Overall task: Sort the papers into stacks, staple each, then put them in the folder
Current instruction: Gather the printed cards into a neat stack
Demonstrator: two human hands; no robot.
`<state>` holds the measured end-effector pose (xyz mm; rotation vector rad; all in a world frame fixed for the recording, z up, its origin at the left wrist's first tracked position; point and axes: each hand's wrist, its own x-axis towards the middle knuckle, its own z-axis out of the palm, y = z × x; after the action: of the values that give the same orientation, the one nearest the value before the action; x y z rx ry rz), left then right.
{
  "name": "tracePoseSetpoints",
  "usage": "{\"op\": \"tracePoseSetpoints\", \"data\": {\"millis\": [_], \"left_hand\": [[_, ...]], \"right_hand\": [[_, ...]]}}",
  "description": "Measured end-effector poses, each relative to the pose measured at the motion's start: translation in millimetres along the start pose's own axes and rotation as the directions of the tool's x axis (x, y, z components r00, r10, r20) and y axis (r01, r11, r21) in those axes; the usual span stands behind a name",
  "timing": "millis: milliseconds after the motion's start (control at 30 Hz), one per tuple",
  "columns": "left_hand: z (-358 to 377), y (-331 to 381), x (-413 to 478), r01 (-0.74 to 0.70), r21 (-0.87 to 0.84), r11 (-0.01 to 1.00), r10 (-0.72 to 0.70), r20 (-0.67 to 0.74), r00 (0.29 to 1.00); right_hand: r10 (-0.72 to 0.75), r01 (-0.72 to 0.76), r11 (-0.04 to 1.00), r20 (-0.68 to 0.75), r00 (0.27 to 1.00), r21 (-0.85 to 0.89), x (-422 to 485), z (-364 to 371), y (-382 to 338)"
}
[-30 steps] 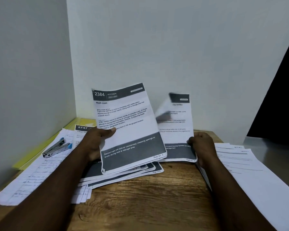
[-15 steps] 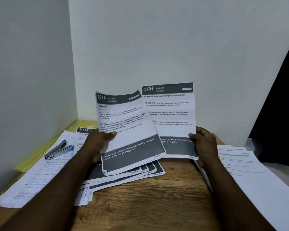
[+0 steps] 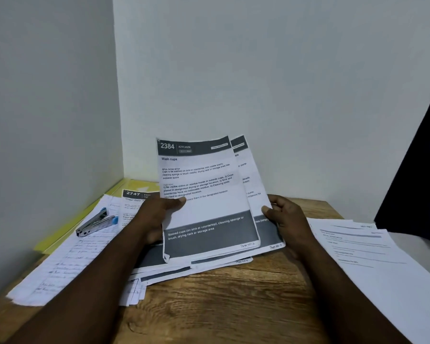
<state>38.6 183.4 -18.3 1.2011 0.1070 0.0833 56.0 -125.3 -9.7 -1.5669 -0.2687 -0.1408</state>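
Nearest is the bare tabletop (image 3: 221, 306), brown wood with strong grain and a dull sheen. On it, just ahead, lies a loose pile (image 3: 196, 266) of printed sheets, fanned so their dark footer bands show in steps.

Above the pile, the left hand (image 3: 157, 217) grips the left edge of the sheet headed 2384 (image 3: 204, 194), thumb across its front. The right hand (image 3: 287, 217) pinches the right edge of a second sheet (image 3: 253, 184) that stands just behind the first, mostly covered by it. Both are thin, limp paper, white with dark grey bands, bowing slightly. The front sheet's lower left corner is dog-eared.

Held by one edge each, the sheets could flop or slide together, and a page could land in the wrong stack or out of order. The small page marks at the bottom right are easy to miss. A fanned pile would also staple crooked unless squared first.

To the left lie handwritten lined pages (image 3: 67, 256), to the right plain white printed pages (image 3: 370, 254). On the lined pages rests a metal stapler (image 3: 94, 223) with blue ends, untouched. Beyond it the flat yellow folder (image 3: 67, 227) lies along the smooth pale wall (image 3: 47, 120), partly under a sheet headed 2747 (image 3: 134, 197).
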Motion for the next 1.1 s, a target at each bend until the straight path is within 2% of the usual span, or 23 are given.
{"op": "tracePoseSetpoints", "data": {"millis": [267, 400, 500, 667, 933, 1100], "left_hand": [[1, -3, 4, -0.086, -0.05, 0.995, 0.086, 0.013, 0.996], [12, -2, 0, -0.161, -0.004, 0.987, 0.161, 0.042, 0.986], [13, 0, -1, -0.174, 0.003, 0.985, 0.173, 0.063, 0.983], [4, 12, -2, -0.155, 0.092, 0.984, 0.154, 0.022, 0.988], [6, 17, -5, -0.231, 0.091, 0.969, 0.234, -0.025, 0.972], [6, 12, -4, -0.291, 0.137, 0.947, 0.302, -0.075, 0.95]], "right_hand": [[-0.026, 0.019, 0.998, 0.104, 0.994, 0.066, -7, 13, 1], [-0.014, 0.006, 0.999, 0.168, 0.986, 0.052, -9, 18, 2], [-0.027, 0.03, 0.999, 0.09, 0.996, -0.038, -6, 20, 5], [-0.057, 0.056, 0.998, -0.013, 0.998, -0.035, -5, 15, 4], [-0.011, 0.013, 1.0, -0.093, 0.996, 0.024, -5, 19, 7], [0.011, -0.006, 0.998, -0.087, 0.996, 0.059, -5, 19, 7]]}}
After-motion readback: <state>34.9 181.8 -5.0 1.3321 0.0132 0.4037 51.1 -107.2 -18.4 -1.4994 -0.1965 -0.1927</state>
